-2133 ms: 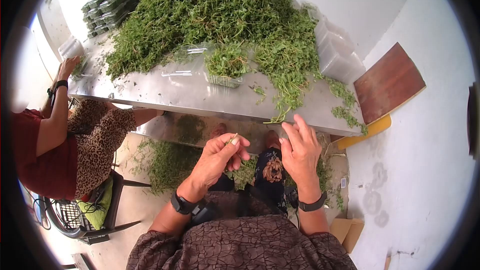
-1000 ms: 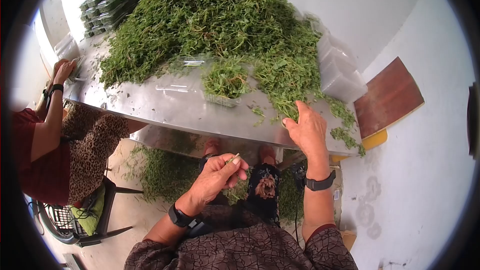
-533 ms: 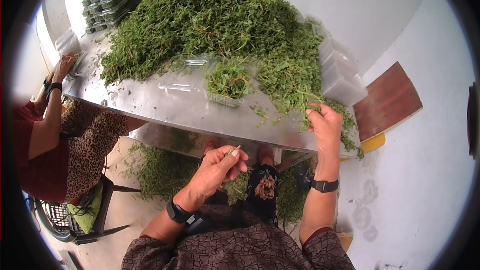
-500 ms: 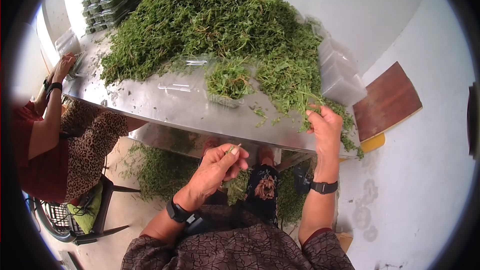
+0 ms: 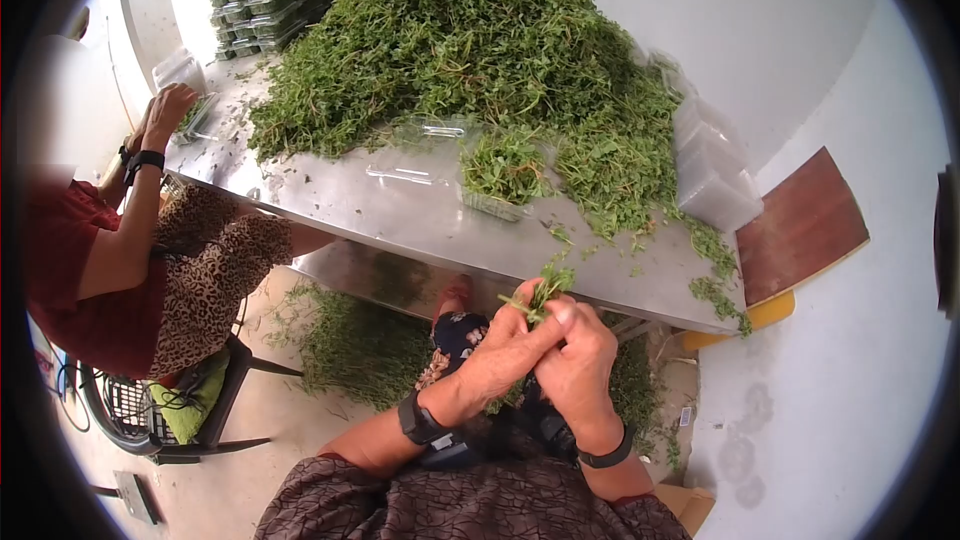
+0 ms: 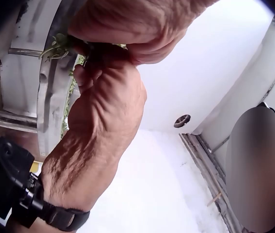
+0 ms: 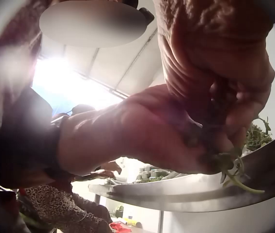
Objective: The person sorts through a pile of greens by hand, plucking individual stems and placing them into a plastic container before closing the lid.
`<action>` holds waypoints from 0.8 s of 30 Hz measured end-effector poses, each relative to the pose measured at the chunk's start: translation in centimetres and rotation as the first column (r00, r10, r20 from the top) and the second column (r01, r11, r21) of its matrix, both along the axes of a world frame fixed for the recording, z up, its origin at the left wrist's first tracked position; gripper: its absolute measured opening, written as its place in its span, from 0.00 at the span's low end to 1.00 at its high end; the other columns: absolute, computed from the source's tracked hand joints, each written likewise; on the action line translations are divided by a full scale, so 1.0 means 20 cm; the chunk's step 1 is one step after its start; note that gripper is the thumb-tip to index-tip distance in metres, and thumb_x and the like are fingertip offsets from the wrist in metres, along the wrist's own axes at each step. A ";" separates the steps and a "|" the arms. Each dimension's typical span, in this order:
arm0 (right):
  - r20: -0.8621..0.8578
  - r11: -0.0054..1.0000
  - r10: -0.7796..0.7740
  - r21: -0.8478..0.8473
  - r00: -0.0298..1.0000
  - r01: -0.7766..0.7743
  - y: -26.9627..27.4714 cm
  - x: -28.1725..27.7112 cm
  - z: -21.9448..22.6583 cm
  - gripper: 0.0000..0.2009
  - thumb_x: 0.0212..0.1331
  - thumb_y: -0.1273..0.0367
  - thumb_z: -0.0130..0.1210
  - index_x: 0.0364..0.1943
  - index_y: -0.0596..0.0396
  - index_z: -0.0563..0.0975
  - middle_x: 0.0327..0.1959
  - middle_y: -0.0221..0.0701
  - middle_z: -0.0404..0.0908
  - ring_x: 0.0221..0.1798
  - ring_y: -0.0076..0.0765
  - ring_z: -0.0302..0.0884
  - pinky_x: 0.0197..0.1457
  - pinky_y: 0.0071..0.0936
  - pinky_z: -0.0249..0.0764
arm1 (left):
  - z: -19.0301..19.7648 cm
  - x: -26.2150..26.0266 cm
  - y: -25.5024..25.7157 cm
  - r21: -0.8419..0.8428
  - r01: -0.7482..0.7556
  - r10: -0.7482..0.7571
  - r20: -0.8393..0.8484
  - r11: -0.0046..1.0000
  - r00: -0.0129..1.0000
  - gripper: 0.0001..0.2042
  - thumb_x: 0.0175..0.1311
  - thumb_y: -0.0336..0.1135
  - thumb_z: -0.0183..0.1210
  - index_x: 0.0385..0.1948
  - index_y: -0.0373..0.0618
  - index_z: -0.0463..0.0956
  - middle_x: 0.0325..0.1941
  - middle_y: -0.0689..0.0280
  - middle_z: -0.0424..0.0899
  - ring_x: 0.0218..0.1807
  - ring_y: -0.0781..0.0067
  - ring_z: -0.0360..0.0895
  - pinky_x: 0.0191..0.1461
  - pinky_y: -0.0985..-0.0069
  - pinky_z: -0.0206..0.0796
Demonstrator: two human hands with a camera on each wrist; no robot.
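In the head view both hands meet in front of the table's near edge. My left hand (image 5: 497, 362) pinches a small bunch of leafy green sprigs (image 5: 547, 290), its bare stems pointing left. My right hand (image 5: 582, 365) is pressed against the left, with thumb and fingers curled at the same bunch. The left wrist view shows a leafy tip (image 6: 57, 47) sticking out past the fingers. A pale stem (image 7: 244, 185) pokes out below the hands in the right wrist view. Beyond, an open clear plastic box (image 5: 492, 208) filled with sprigs stands on the metal table (image 5: 345, 202).
A large heap of greens (image 5: 450, 50) covers the table's back. Stacked filled boxes (image 5: 275, 0) stand at back left, nested clear boxes (image 5: 715, 165) at right. Another person (image 5: 110, 260) sits at left, hands at a box. A brown board (image 5: 805, 230) leans at the right wall.
My right hand has come back from the greens at the table's right with sprigs and joined the left hand, which has moved up and right. The head view has shifted slightly.
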State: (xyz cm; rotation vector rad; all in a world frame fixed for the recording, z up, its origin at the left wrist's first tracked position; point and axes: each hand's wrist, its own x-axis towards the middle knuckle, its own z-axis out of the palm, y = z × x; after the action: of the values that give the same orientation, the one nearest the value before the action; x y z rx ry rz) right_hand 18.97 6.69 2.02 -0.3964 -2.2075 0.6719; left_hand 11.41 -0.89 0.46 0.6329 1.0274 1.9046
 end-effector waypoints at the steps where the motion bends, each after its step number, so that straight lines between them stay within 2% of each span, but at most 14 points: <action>1: -0.005 1.000 0.005 -0.002 1.000 -0.005 -0.01 0.00 0.01 0.11 0.46 0.77 0.59 0.36 0.60 0.78 0.35 0.41 0.81 0.36 0.52 0.80 0.37 0.39 0.75 | -0.04 -0.02 0.00 -0.007 0.009 -0.009 0.029 1.000 1.000 0.18 0.70 0.39 0.54 0.57 0.42 0.66 0.50 0.68 0.75 0.50 0.77 0.72 0.56 0.79 0.66; 2: 0.042 1.000 0.022 -0.018 0.999 -0.021 -0.02 0.01 0.02 0.12 0.46 0.77 0.59 0.38 0.60 0.78 0.35 0.41 0.81 0.35 0.50 0.80 0.37 0.37 0.75 | -0.07 -0.04 0.00 -0.014 0.019 -0.018 0.057 1.000 0.998 0.14 0.71 0.38 0.51 0.53 0.42 0.69 0.48 0.66 0.77 0.48 0.76 0.74 0.54 0.78 0.68; 3: 0.091 0.999 0.039 -0.036 0.995 -0.036 -0.03 0.02 0.02 0.13 0.46 0.78 0.59 0.39 0.60 0.78 0.35 0.40 0.81 0.34 0.49 0.80 0.37 0.36 0.76 | -0.09 -0.06 -0.01 -0.019 0.016 -0.015 0.054 1.000 0.998 0.14 0.71 0.38 0.51 0.53 0.42 0.69 0.48 0.66 0.77 0.48 0.76 0.74 0.54 0.78 0.68; 4: 0.043 0.980 0.111 -0.172 0.993 -0.102 -0.04 0.03 0.01 0.15 0.51 0.80 0.58 0.45 0.59 0.78 0.36 0.37 0.81 0.28 0.27 0.78 0.32 0.23 0.74 | -0.10 -0.08 -0.02 0.025 -0.042 0.039 0.102 0.999 0.994 0.11 0.73 0.37 0.48 0.48 0.43 0.71 0.45 0.66 0.78 0.45 0.75 0.75 0.51 0.76 0.70; 6: -0.026 0.961 0.129 -0.245 0.991 -0.132 -0.04 0.06 0.05 0.16 0.51 0.80 0.58 0.46 0.60 0.78 0.37 0.37 0.81 0.28 0.27 0.78 0.31 0.22 0.73 | -0.09 -0.12 -0.05 0.099 -0.128 0.104 0.215 0.987 0.971 0.09 0.74 0.35 0.44 0.40 0.43 0.73 0.40 0.64 0.80 0.41 0.72 0.77 0.46 0.72 0.73; 7: -0.090 0.937 0.142 -0.309 0.986 -0.164 -0.04 0.07 0.07 0.16 0.52 0.79 0.58 0.48 0.61 0.77 0.37 0.37 0.80 0.27 0.27 0.78 0.30 0.22 0.73 | -0.01 -0.13 -0.08 0.056 -0.177 0.153 0.292 0.983 0.944 0.08 0.74 0.36 0.45 0.38 0.43 0.72 0.39 0.64 0.80 0.40 0.72 0.77 0.45 0.73 0.73; 8: -0.123 0.954 0.122 -0.261 0.985 -0.151 -0.01 0.08 0.05 0.16 0.54 0.78 0.58 0.49 0.61 0.76 0.39 0.36 0.80 0.28 0.21 0.76 0.28 0.18 0.72 | 0.00 -0.17 -0.10 0.093 -0.181 0.139 0.350 0.979 0.927 0.08 0.73 0.36 0.46 0.38 0.44 0.72 0.38 0.65 0.79 0.39 0.72 0.77 0.44 0.73 0.73; 10: -0.122 0.943 0.081 -0.313 0.989 -0.116 0.00 0.10 0.06 0.15 0.57 0.75 0.58 0.49 0.62 0.76 0.41 0.37 0.81 0.28 0.21 0.76 0.29 0.19 0.72 | 0.04 -0.20 -0.13 0.146 -0.232 0.145 0.448 0.962 0.882 0.08 0.72 0.38 0.49 0.38 0.46 0.72 0.36 0.66 0.79 0.39 0.73 0.75 0.41 0.77 0.70; 11: -0.129 0.928 0.082 -0.351 0.988 -0.123 0.00 0.10 0.04 0.14 0.58 0.75 0.58 0.49 0.62 0.76 0.42 0.37 0.81 0.29 0.21 0.76 0.30 0.19 0.73 | 0.06 -0.21 -0.14 0.168 -0.244 0.149 0.437 0.955 0.887 0.08 0.72 0.40 0.50 0.38 0.47 0.71 0.35 0.67 0.77 0.38 0.74 0.73 0.39 0.78 0.65; 13: -0.125 0.908 0.100 -0.395 0.987 -0.142 0.01 0.12 0.01 0.14 0.60 0.73 0.57 0.49 0.63 0.76 0.41 0.38 0.81 0.29 0.22 0.76 0.30 0.19 0.73 | 0.08 -0.24 -0.17 0.227 -0.237 0.127 0.413 0.945 0.902 0.08 0.71 0.41 0.50 0.38 0.48 0.71 0.35 0.68 0.76 0.38 0.75 0.70 0.40 0.77 0.63; 16: -0.019 0.839 0.168 -0.521 0.986 -0.153 0.01 0.14 -0.04 0.11 0.60 0.74 0.57 0.46 0.64 0.77 0.38 0.39 0.82 0.29 0.23 0.77 0.31 0.20 0.74 | 0.13 -0.31 -0.20 0.260 -0.268 0.174 0.334 0.928 0.926 0.08 0.71 0.40 0.50 0.39 0.48 0.71 0.35 0.69 0.75 0.37 0.74 0.69 0.40 0.77 0.62; 19: -0.017 0.836 0.180 -0.525 0.983 -0.162 0.03 0.15 -0.08 0.10 0.59 0.75 0.57 0.44 0.64 0.77 0.36 0.38 0.82 0.29 0.24 0.78 0.31 0.20 0.74 | 0.19 -0.39 -0.20 0.313 -0.339 0.266 0.253 0.887 0.930 0.07 0.71 0.40 0.51 0.39 0.48 0.71 0.35 0.69 0.75 0.37 0.74 0.68 0.40 0.78 0.62; 24: -0.021 0.829 0.178 -0.535 0.984 -0.162 0.05 0.14 -0.09 0.08 0.59 0.76 0.57 0.42 0.65 0.77 0.33 0.39 0.82 0.29 0.25 0.79 0.31 0.21 0.74 | 0.31 -0.44 -0.18 0.402 -0.271 0.216 0.177 0.874 0.960 0.08 0.71 0.40 0.52 0.41 0.47 0.71 0.34 0.68 0.74 0.38 0.74 0.67 0.38 0.78 0.61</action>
State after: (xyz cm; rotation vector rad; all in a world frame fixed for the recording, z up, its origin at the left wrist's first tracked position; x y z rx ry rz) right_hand 21.85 7.79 0.26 -0.4903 -2.0686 1.4031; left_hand 2.58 -4.58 6.60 0.6339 0.6330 2.3922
